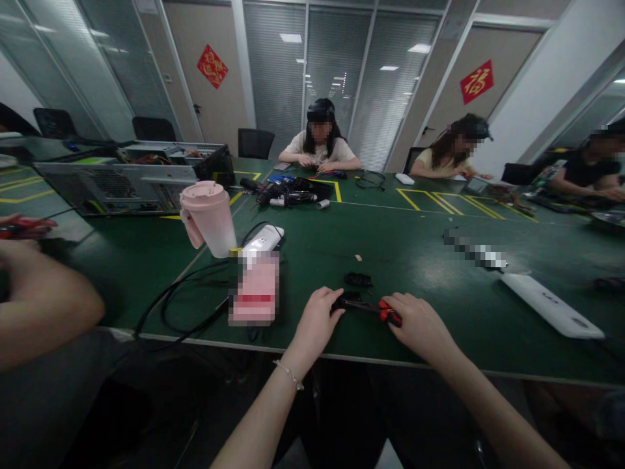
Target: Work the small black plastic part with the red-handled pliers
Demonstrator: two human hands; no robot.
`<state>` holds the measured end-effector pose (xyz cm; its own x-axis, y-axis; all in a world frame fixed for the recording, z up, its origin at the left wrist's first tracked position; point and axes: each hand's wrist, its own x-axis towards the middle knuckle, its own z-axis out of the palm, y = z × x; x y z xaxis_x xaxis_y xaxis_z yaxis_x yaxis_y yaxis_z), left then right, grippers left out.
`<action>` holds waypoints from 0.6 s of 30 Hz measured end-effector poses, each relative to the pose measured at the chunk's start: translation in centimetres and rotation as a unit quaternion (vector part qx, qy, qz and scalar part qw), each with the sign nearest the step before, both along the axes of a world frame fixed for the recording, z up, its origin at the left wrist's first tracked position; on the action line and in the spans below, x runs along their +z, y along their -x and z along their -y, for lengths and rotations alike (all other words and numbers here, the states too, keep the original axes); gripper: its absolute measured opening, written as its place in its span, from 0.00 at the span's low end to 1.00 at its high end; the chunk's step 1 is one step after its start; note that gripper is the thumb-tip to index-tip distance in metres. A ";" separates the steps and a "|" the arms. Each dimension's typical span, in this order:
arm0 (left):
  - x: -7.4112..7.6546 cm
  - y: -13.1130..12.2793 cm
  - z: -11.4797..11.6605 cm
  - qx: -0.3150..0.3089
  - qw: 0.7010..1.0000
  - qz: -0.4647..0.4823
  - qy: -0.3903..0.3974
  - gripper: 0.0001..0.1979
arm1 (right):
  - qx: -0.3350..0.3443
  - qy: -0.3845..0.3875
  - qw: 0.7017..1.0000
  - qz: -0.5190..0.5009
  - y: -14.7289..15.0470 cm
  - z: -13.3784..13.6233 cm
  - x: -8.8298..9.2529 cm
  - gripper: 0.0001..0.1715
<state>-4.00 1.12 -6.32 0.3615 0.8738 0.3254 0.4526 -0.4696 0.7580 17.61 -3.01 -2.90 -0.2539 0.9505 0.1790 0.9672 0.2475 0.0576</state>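
Note:
My left hand (318, 319) is closed on a small black part (347, 297), held low over the green table (415, 228); its exact kind is unclear. In my right hand (415, 324) are red-handled pliers (389, 312), gripped by the handles. Their dark jaws point left and meet the black part at my left fingertips. Just beyond lies another black piece (358, 279), flat on the table. A small pale scrap (358, 258) rests farther back.
Left of my hands lie a pink blurred item (254, 290), a white device (263, 241) and black cables (168, 299). A pink cup (209, 218) and an opened computer case (141, 182) stand behind. Another white device (551, 305) lies right. A neighbour's arm (49, 299) reaches in at left.

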 end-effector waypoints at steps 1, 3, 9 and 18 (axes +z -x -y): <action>0.0 0.0 0.0 0.001 1.000 0.001 -0.001 0.19 | -0.001 0.006 1.000 -0.004 0.0 0.0 0.0 0.18; -0.1 0.0 0.0 0.001 1.000 0.004 -0.002 0.19 | -0.004 0.006 1.000 -0.005 0.1 0.0 0.0 0.17; 0.0 0.1 0.0 -0.003 1.000 0.010 -0.002 0.19 | 0.009 -0.036 0.999 0.026 0.3 0.2 0.5 0.19; 0.2 0.1 0.1 -0.003 1.000 0.001 0.006 0.19 | 0.004 -0.031 0.999 0.014 0.1 0.3 0.2 0.18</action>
